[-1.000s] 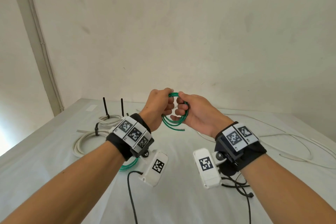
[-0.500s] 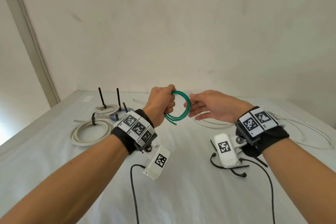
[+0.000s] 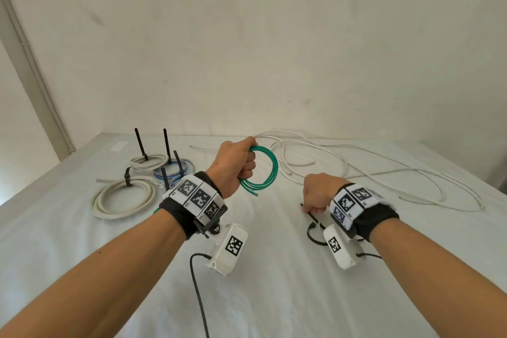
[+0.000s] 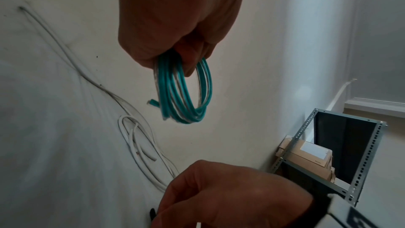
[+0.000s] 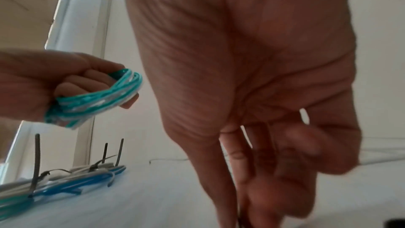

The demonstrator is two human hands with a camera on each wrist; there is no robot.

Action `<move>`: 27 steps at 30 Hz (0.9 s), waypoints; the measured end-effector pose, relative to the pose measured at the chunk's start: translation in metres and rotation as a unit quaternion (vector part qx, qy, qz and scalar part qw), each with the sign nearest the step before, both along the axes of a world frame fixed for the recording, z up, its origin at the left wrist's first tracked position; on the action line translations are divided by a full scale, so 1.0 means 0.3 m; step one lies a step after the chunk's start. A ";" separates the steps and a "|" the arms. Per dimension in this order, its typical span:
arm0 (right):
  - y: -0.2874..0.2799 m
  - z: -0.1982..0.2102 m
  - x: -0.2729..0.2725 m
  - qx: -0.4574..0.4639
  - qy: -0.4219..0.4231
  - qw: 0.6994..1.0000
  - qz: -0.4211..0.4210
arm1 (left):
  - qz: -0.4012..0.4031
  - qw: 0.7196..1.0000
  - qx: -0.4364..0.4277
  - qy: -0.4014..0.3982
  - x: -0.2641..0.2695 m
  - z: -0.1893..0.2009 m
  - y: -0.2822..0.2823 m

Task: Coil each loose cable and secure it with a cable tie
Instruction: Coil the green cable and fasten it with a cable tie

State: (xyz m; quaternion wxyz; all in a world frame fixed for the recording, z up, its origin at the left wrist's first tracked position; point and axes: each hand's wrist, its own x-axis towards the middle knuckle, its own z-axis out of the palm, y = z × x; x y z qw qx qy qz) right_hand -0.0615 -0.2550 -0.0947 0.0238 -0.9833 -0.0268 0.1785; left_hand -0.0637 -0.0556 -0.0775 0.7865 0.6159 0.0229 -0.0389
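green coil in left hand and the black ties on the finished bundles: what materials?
Green coil: likely glossy plastic-jacketed wire; smooth sheen, springy loops hold shape. Black ties: probably matte nylon; thin stiff tails stand upright unsupported.

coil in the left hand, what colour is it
Green, teal-looking up close: the coil gripped by the left hand shows best in the head view.

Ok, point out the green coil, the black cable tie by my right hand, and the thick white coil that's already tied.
green coil (image 3: 270,170), head view, right arc.
black cable tie (image 3: 312,217), head view, strap.
thick white coil (image 3: 109,207), head view, left loop.
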 end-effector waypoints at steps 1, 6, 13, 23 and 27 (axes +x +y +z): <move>0.001 0.002 0.006 0.022 -0.004 1.000 -0.009 | 0.000 1.000 0.000 0.001 0.002 0.000 0.003; 0.004 0.054 0.042 0.205 -0.085 0.972 -0.074 | 0.006 1.000 -0.010 0.005 0.018 0.004 0.025; 0.045 0.129 0.038 0.552 -0.149 0.808 -0.142 | 0.027 0.999 -0.042 0.021 0.052 0.018 0.043; 0.131 0.191 -0.006 0.710 -0.186 0.673 -0.093 | 0.141 0.990 -0.020 0.002 0.075 0.014 0.063; 0.195 0.201 -0.024 0.714 -0.143 0.683 -0.053 | 0.134 0.990 -0.016 -0.029 0.064 0.014 0.050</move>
